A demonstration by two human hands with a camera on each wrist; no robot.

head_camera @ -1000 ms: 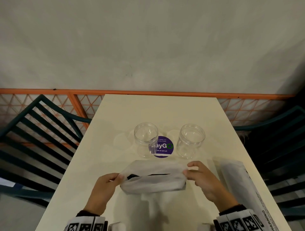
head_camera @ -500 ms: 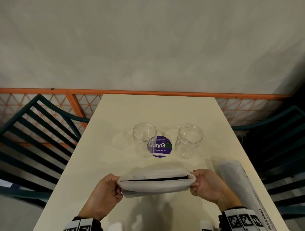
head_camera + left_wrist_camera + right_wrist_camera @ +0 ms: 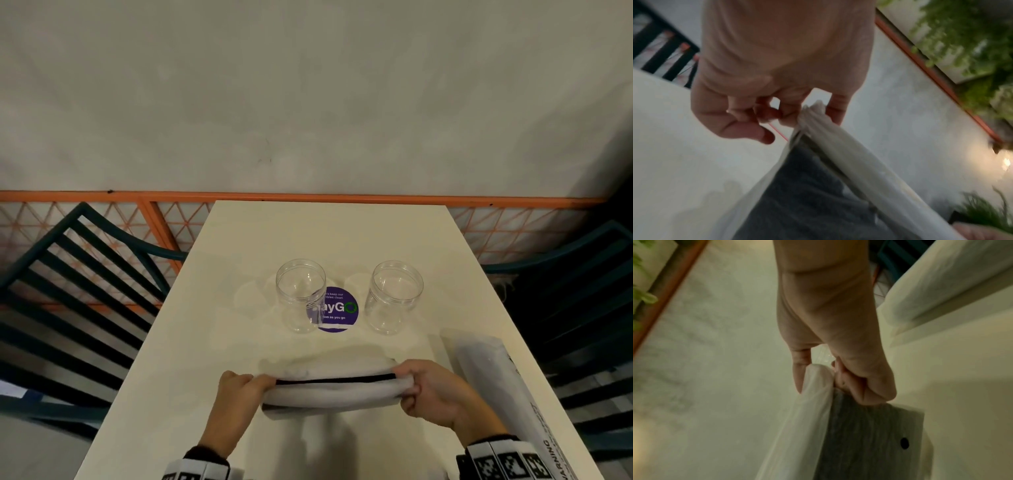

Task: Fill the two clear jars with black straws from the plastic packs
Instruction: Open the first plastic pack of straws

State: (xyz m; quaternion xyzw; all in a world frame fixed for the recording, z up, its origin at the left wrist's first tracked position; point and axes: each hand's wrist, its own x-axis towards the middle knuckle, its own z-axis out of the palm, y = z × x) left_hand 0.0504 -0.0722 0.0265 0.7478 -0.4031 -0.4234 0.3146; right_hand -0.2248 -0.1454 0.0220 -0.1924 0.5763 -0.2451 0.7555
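Two clear jars stand open and empty mid-table: the left jar (image 3: 300,294) and the right jar (image 3: 395,295). Near the table's front a frosted plastic pack (image 3: 330,392) of black straws is stretched sideways between my hands. My left hand (image 3: 246,385) pinches its left end (image 3: 813,110); my right hand (image 3: 416,385) pinches its right end (image 3: 818,378). A dark line of straws (image 3: 335,379) shows through the pack's top, and the dark bundle shows in both wrist views. A second plastic pack (image 3: 493,383) lies along the table's right edge.
A round purple sticker (image 3: 337,310) is on the cream table (image 3: 329,240) between the jars. Dark slatted chairs stand at the left (image 3: 78,291) and right (image 3: 582,308). An orange lattice rail (image 3: 308,197) and grey wall back the table.
Both hands have drawn the pack nearer to me and pulled its ends further apart, so its mouth has flattened into a thin slit. The jars have not moved.
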